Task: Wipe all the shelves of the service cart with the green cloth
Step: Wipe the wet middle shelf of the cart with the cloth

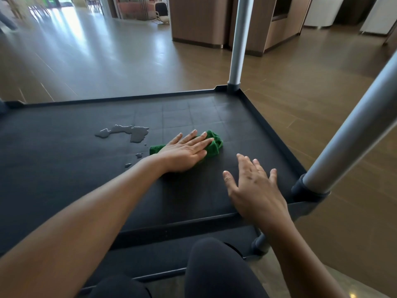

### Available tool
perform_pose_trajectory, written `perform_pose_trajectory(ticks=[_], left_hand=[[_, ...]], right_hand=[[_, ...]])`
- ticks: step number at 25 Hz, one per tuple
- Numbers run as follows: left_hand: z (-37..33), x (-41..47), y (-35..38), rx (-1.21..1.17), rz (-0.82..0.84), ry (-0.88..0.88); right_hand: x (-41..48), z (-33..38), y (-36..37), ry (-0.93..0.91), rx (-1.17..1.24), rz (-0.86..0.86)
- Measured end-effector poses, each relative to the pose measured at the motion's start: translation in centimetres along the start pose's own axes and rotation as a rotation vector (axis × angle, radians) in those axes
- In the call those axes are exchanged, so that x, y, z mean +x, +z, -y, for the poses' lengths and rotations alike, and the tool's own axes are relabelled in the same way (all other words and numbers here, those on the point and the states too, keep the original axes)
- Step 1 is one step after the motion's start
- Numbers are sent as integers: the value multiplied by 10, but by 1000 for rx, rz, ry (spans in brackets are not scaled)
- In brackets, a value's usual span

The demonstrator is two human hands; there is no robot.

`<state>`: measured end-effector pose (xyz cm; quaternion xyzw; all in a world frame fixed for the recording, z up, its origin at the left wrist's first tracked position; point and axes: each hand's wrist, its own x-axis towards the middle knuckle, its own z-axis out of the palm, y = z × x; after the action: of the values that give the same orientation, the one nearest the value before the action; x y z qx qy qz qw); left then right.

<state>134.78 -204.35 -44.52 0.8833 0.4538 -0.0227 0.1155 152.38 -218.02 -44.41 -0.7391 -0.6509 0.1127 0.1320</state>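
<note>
A black cart shelf [64, 168] with a raised rim fills the middle of the view. My left hand [184, 151] lies flat on the green cloth [214, 145], pressing it onto the shelf right of centre. The cloth sticks out past my fingertips and at my thumb side. A puddle of water [129, 132] and a few small drops [138, 155] sit just left of the cloth. My right hand [253, 186] hovers over the shelf near its right front corner, fingers spread, holding nothing.
Grey metal posts rise from the far right corner [238, 39] and the near right corner [352, 134]. A lower shelf [150, 261] shows beneath the front rim, above my knees [214, 269]. Wooden floor surrounds the cart; brown cabinets [199, 20] stand beyond.
</note>
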Motion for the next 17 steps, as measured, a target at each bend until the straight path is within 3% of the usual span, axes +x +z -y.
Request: perform_pose_trajectory(ticks=[9, 12, 17], left_hand=[[-10, -140, 11, -58, 139, 217], [-7, -157, 9, -90, 180, 226], [2, -151, 6, -50, 200, 192]], right_hand=[[0, 7, -6, 18, -35, -3], [2, 30, 0, -81, -18, -39], [8, 72, 27, -195, 8, 169]])
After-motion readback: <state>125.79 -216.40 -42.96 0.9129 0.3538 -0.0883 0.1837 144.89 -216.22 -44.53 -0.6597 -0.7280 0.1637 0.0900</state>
